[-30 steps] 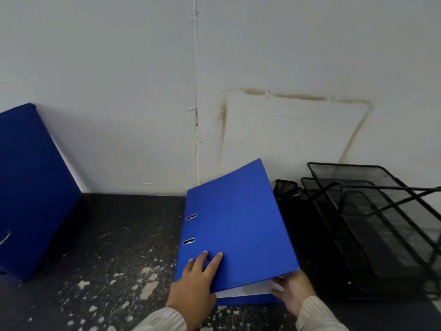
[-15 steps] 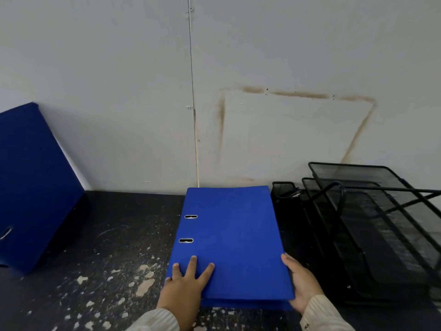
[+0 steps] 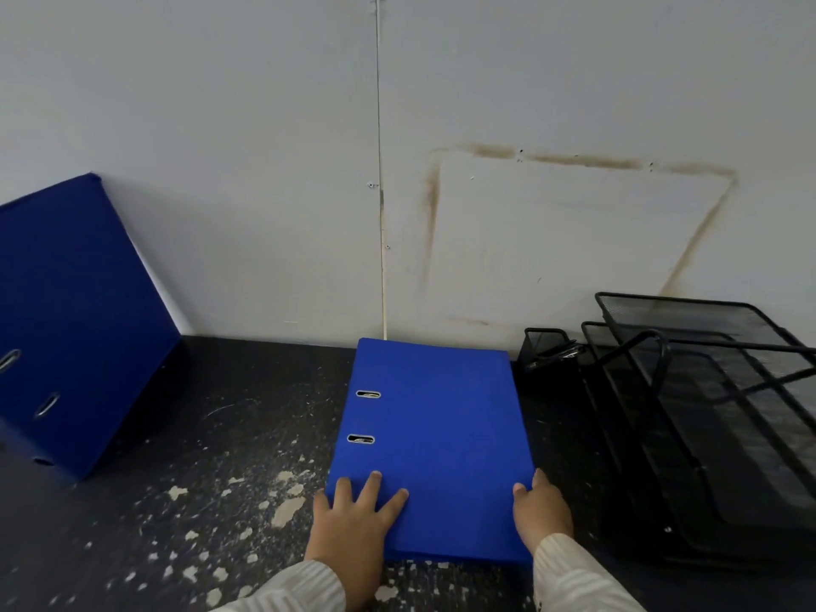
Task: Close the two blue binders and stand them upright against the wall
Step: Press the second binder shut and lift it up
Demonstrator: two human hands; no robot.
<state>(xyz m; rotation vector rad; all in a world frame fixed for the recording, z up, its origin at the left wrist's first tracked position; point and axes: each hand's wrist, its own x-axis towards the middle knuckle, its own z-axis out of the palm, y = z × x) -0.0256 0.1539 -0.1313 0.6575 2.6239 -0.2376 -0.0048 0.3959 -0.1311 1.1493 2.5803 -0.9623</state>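
Closed blue binder (image 3: 435, 443) flat on the dark speckled tabletop (image 3: 221, 435), far end pretty much touching the wall (image 3: 265, 170). On its near-left corner, left hand (image 3: 353, 519), fingers (image 3: 374, 483) spread wide, flat on the cover. Against its near-right edge, right hand (image 3: 541, 510), fingers fairly straight along the side, nothing gripped. Off to its left, second blue binder (image 3: 75, 324) tilted against the wall. Just right of it, black mesh trays (image 3: 706, 413).

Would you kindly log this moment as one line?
binder: closed, flat on desk | left hand: flat on top | right hand: at its edge | second binder: stands left
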